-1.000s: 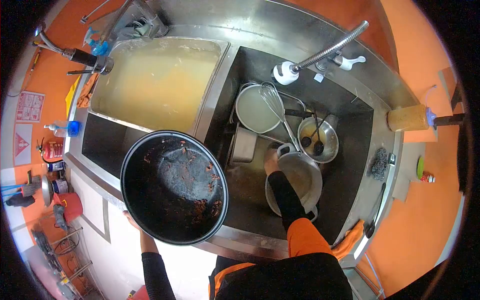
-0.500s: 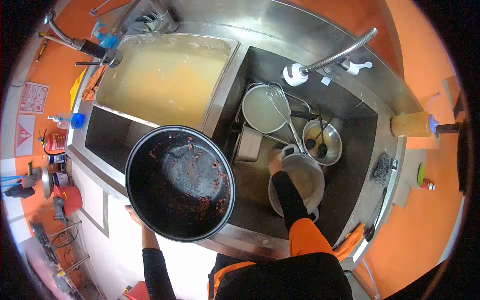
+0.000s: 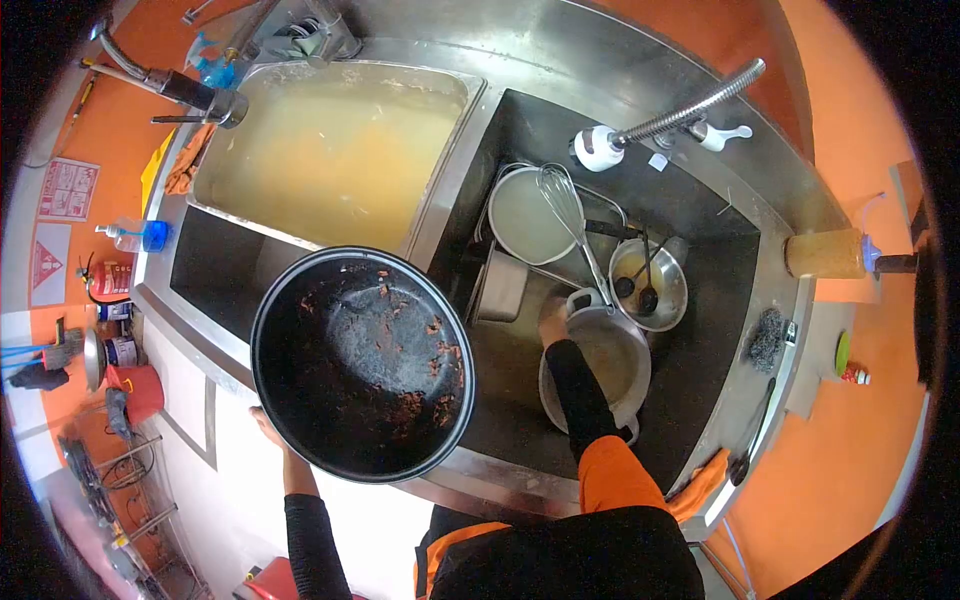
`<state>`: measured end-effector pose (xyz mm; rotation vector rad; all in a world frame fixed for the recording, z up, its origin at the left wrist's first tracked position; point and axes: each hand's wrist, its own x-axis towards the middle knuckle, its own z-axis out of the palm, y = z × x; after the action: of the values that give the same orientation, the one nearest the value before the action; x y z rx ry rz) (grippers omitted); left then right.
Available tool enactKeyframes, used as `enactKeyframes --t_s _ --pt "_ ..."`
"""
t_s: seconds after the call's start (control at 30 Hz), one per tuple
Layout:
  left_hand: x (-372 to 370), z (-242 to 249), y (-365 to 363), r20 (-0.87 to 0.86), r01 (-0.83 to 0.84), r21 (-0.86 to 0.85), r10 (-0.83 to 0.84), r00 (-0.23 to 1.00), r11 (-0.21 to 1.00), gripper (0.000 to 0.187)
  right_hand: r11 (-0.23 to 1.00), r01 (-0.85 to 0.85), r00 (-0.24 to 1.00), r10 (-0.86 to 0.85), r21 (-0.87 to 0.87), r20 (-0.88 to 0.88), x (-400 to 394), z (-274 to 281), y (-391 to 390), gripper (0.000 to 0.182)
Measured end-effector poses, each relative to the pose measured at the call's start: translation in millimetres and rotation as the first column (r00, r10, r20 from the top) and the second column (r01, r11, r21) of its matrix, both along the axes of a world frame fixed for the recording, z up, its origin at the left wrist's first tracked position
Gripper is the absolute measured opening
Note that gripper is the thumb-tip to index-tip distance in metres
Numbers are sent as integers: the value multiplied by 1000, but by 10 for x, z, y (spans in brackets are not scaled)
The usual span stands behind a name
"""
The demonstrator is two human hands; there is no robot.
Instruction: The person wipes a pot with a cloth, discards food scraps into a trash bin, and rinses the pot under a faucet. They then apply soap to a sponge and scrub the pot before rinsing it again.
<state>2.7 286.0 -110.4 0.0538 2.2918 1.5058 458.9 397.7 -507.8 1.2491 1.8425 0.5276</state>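
Observation:
A large round black pot (image 3: pixel 385 340) with reddish food scraps inside is tilted over the sink's front edge. My left hand (image 3: pixel 268 428) grips its lower left rim, the fingers partly hidden behind it. Down in the right sink basin, my right hand (image 3: pixel 553 322) is at the handle of a grey pot (image 3: pixel 615 365) that holds cloudy liquid; its fingertips are hard to make out. Beyond that hand lie a white round container (image 3: pixel 530 215) of cloudy water, a whisk (image 3: pixel 566 205), a small metal pan (image 3: pixel 502 288) and a steel bowl (image 3: pixel 665 290) with dark ladles.
A large tray of yellowish water (image 3: pixel 330 150) fills the left basin. The white spray head (image 3: pixel 598 148) hangs over the right basin. A steel scourer (image 3: pixel 768 340), an orange cloth (image 3: pixel 700 485) and a bottle of yellow liquid (image 3: pixel 825 254) are along the right edge.
The view has shifted very slightly. Both hands and the black pot hold nearly the same positions.

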Motion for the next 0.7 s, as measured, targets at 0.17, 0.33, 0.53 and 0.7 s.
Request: enactKeyframes --t_s 0.17,0.33,0.53,0.7 --pt "-45 -67 -25 47 -1 120 -5 999 993 56 983 54 989 -76 -177 -124 -202 1250 169 29" --pt "-102 -140 -66 134 -1 200 -26 991 980 56 846 298 906 -397 -442 -148 -308 1598 368 27" --pt "-72 -129 -78 106 29 193 -51 993 981 57 948 99 966 -165 -302 -201 -306 1677 345 27" --pt "36 -5 -14 128 21 236 -53 990 971 57 976 24 944 -94 -218 -317 -256 1827 112 29"
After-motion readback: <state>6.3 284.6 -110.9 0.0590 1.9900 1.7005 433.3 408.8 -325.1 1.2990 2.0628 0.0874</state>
